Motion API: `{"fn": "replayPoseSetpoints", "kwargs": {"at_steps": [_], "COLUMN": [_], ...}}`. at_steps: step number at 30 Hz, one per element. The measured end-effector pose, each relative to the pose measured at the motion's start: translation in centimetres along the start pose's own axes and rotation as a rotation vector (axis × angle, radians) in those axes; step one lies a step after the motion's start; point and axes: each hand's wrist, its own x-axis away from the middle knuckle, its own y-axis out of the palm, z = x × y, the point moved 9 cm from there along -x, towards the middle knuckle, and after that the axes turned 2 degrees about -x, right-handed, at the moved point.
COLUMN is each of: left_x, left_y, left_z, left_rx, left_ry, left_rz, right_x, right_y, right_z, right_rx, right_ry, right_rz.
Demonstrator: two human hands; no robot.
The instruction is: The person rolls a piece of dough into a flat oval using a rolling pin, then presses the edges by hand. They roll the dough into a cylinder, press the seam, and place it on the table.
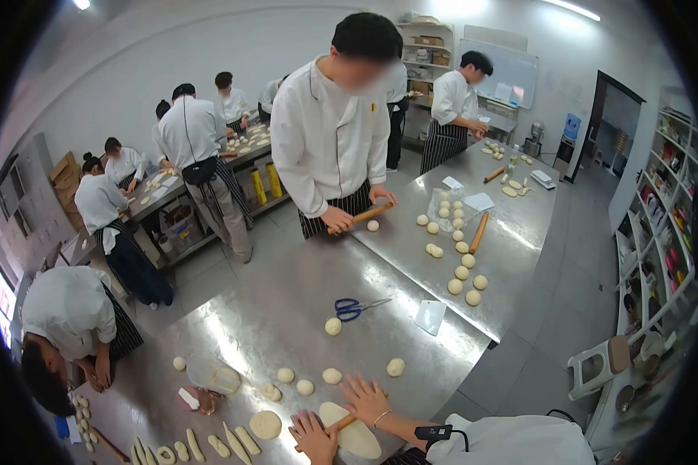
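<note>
My left hand [314, 439] lies with fingers spread over one end of a wooden rolling pin [341, 423]. At the pin's other end my right hand [367, 398] rests flat, fingers apart. Beneath the pin is a flattened oval sheet of dough [360, 440] on the metal table. Close to my hands lie small dough balls [332, 376] and a round flat piece of dough [265, 425]. Farther off on the same table are blue-handled scissors [349, 309] and a white scraper [430, 318].
Left of my hands stand a clear plastic container [214, 375] and a reddish container [198, 401], with shaped dough pieces [219, 446] below. Across the table a person [335, 139] holds a rolling pin [362, 218]. Another person [70, 325] bends over the left end. A stool [599, 364] stands right.
</note>
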Motion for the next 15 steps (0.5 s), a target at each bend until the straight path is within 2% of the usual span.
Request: {"fn": "replayPoseSetpoints", "kwargs": {"at_steps": [1,4,6,9,12,15], "left_x": [0.6,2.2,4.1,6.7,9.2,11.3], "left_y": [-0.7,-0.9,-1.0,-0.5,0.3,0.5], "left_z": [0.8,1.6,2.2,2.8,2.9,3.9], "left_rx": [-0.005,-0.05,-0.054,-0.055,-0.058,-0.057], "left_ry": [0.019,-0.008,-0.02,-0.036,-0.072,-0.03], "left_rz": [0.058,0.042,0.027,0.014,-0.008,0.055], "right_x": [0.6,2.9,4.5,7.7,9.6,11.6], "right_y": [-0.5,-0.6,0.0,0.8,0.7,0.7], "right_z": [-0.1,-0.1,0.4,0.4,0.8,1.2], "right_rx": [0.034,0.007,-0.043,-0.122,-0.098,-0.072], "right_ry": [-0.03,-0.091,-0.052,-0.1,-0.107,-0.151], "right_rz": [0.026,0.058,-0.026,-0.06,-0.047,-0.056]}}
